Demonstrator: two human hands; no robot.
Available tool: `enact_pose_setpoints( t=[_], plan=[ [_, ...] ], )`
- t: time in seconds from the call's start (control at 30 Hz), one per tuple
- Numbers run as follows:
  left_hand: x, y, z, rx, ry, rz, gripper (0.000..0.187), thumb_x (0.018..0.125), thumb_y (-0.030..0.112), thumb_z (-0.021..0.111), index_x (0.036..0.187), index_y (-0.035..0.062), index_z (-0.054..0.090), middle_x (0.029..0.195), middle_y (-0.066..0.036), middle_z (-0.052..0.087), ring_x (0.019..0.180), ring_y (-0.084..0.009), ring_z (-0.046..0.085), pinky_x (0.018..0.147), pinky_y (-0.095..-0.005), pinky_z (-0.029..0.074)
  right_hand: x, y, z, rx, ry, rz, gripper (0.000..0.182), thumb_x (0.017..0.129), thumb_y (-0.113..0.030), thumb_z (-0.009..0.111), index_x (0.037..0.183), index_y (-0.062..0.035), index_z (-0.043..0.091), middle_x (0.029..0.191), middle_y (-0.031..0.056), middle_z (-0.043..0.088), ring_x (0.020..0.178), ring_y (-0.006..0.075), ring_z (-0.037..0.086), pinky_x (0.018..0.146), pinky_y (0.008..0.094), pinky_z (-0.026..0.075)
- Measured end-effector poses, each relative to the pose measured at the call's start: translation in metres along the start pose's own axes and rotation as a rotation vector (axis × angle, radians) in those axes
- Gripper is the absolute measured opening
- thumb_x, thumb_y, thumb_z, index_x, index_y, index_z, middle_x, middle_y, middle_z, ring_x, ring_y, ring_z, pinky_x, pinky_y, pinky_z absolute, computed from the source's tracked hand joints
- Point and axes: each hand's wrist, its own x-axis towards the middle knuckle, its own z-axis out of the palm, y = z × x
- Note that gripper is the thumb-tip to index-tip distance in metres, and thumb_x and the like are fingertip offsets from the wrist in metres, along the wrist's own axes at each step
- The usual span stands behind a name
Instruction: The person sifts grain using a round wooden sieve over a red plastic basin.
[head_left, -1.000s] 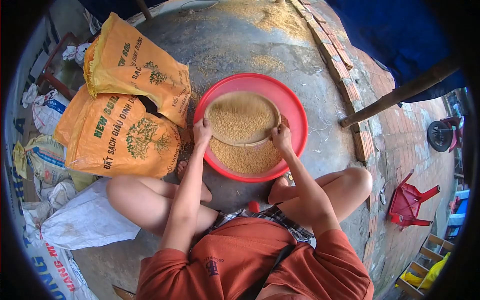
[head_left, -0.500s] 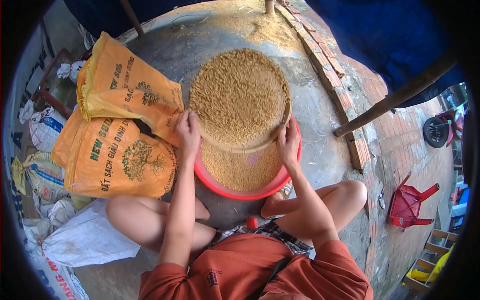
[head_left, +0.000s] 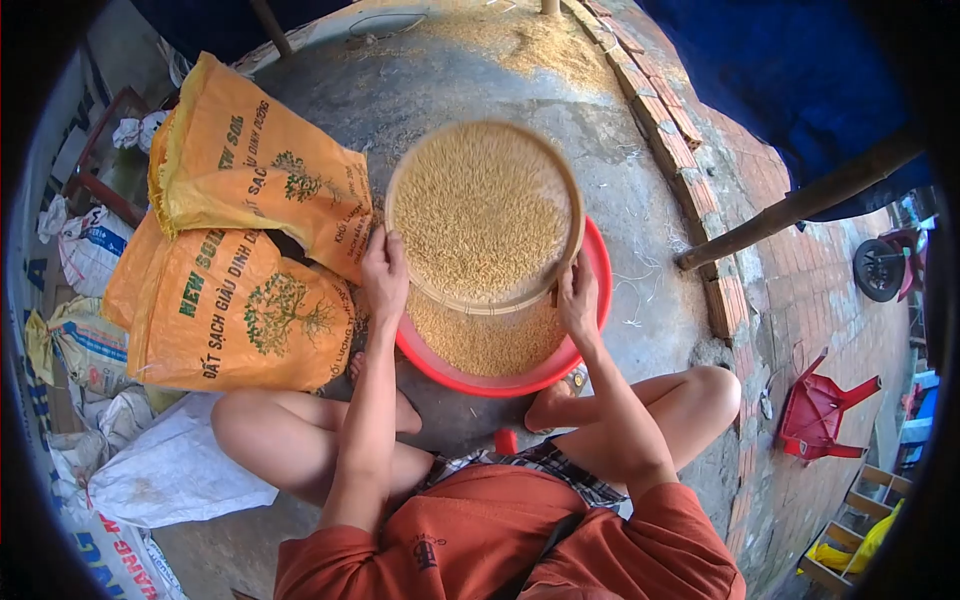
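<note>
My left hand (head_left: 385,275) grips the near-left rim of a round bamboo sieve (head_left: 484,307), and my right hand (head_left: 577,302) holds its near-right rim. Unhusked grain (head_left: 475,215) spreads across the sieve, blurred by motion, with bare weave showing along the right side. Beneath it stands a red plastic basin (head_left: 465,383) on the floor, in front of my crossed legs. More grain (head_left: 485,345) lies in the basin. The sieve hides the basin's far part.
Two orange printed sacks (head_left: 235,320) lie to the left, with white sacks (head_left: 180,465) nearer me. A row of bricks (head_left: 690,185) and a slanting pole (head_left: 790,207) are on the right. Beyond lies an overturned red stool (head_left: 825,410). Spilled grain (head_left: 560,50) covers the far floor.
The sieve has shifted slightly and is blurred. Its grain has moved, now looking sparser, with more bare weave around the edge. Both hands keep their hold on the rim.
</note>
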Motion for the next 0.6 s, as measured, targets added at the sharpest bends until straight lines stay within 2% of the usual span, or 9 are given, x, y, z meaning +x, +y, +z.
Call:
enact_pose_setpoints(
  t=[0.1,0.2,0.23,0.27,0.33,0.4,0.5,0.53,0.6],
  plan=[
    [0.005,0.013,0.0,-0.007,0.028,0.093,0.018,0.084,0.01,0.038,0.088,-0.0017,0.051,0.058,-0.006,0.052,0.05,-0.0104,0.047,0.045,-0.0295,0.033,0.006,-0.006,-0.001,-0.022,0.013,-0.019,0.029,0.086,-0.01,0.037,0.114,-0.0006,0.037,0.063,0.0125,0.052,0.051,0.0196,0.053,0.046,0.0328,0.042],
    [-0.002,-0.062,0.025,-0.11,-0.018,0.052,0.018,0.083,0.01,0.039,0.087,-0.0018,0.052,0.058,-0.009,0.052,0.05,-0.0126,0.047,0.046,-0.0296,0.035,0.009,0.026,0.001,-0.067,-0.02,0.016,0.032,0.082,-0.008,0.039,0.113,-0.0001,0.039,0.072,0.0184,0.056,0.062,0.0262,0.058,0.053,0.0353,0.044],
    [-0.012,-0.06,0.024,0.176,-0.062,-0.092,0.022,0.081,0.015,0.041,0.084,-0.0025,0.054,0.06,-0.017,0.054,0.053,-0.0229,0.053,0.051,-0.0355,0.04,0.006,0.043,0.002,-0.16,-0.021,0.04,0.03,0.08,-0.008,0.04,0.109,0.0005,0.042,0.074,0.0197,0.056,0.063,0.0282,0.058,0.055,0.0364,0.044],
    [-0.019,-0.075,0.027,0.18,-0.066,-0.103,0.022,0.081,0.015,0.041,0.084,-0.0025,0.054,0.06,-0.017,0.054,0.053,-0.0229,0.053,0.051,-0.0355,0.04,0.003,0.06,0.003,-0.253,-0.025,0.064,0.029,0.078,-0.008,0.041,0.105,0.0011,0.045,0.075,0.0211,0.057,0.065,0.0302,0.059,0.057,0.0375,0.045],
    [-0.033,-0.107,0.035,0.35,-0.131,-0.133,0.026,0.079,0.02,0.042,0.078,-0.0026,0.055,0.064,-0.023,0.054,0.06,-0.0338,0.056,0.057,-0.0418,0.041,-0.005,0.084,0.003,-0.245,-0.031,0.148,0.023,0.077,-0.01,0.044,0.095,0.0022,0.05,0.073,0.0212,0.057,0.065,0.0311,0.058,0.059,0.0388,0.045],
    [-0.036,-0.113,0.036,0.37,-0.17,-0.199,0.029,0.078,0.022,0.042,0.076,-0.0029,0.056,0.068,-0.024,0.055,0.065,-0.0376,0.055,0.059,-0.0446,0.04,-0.006,0.085,0.001,-0.357,-0.104,0.211,0.019,0.08,-0.01,0.042,0.09,0.0041,0.051,0.06,0.0091,0.053,0.048,0.0146,0.051,0.046,0.0292,0.042],
    [-0.03,-0.105,0.033,0.39,-0.201,-0.171,0.027,0.079,0.021,0.042,0.076,-0.0031,0.055,0.063,-0.022,0.054,0.06,-0.0349,0.055,0.055,-0.0418,0.04,-0.003,0.06,-0.003,-0.278,-0.169,0.357,0.022,0.082,-0.01,0.041,0.098,0.0034,0.049,0.061,0.0083,0.053,0.048,0.0125,0.05,0.046,0.0272,0.041],
    [-0.024,-0.081,0.028,0.327,-0.162,-0.13,0.025,0.08,0.019,0.042,0.077,-0.0031,0.054,0.06,-0.02,0.052,0.056,-0.0323,0.054,0.053,-0.0394,0.039,-0.003,0.055,-0.003,-0.274,-0.159,0.357,0.022,0.082,-0.01,0.041,0.098,0.0034,0.049,0.061,0.0083,0.053,0.048,0.0125,0.05,0.046,0.0272,0.041],
    [-0.012,-0.048,0.022,0.255,-0.123,-0.071,0.023,0.081,0.017,0.042,0.079,-0.003,0.053,0.058,-0.019,0.051,0.053,-0.0296,0.052,0.05,-0.037,0.038,0.002,0.046,-0.002,-0.193,-0.005,0.003,0.021,0.082,-0.01,0.041,0.099,0.0023,0.045,0.064,0.0177,0.054,0.055,0.0255,0.056,0.05,0.0351,0.043]
  ],
)
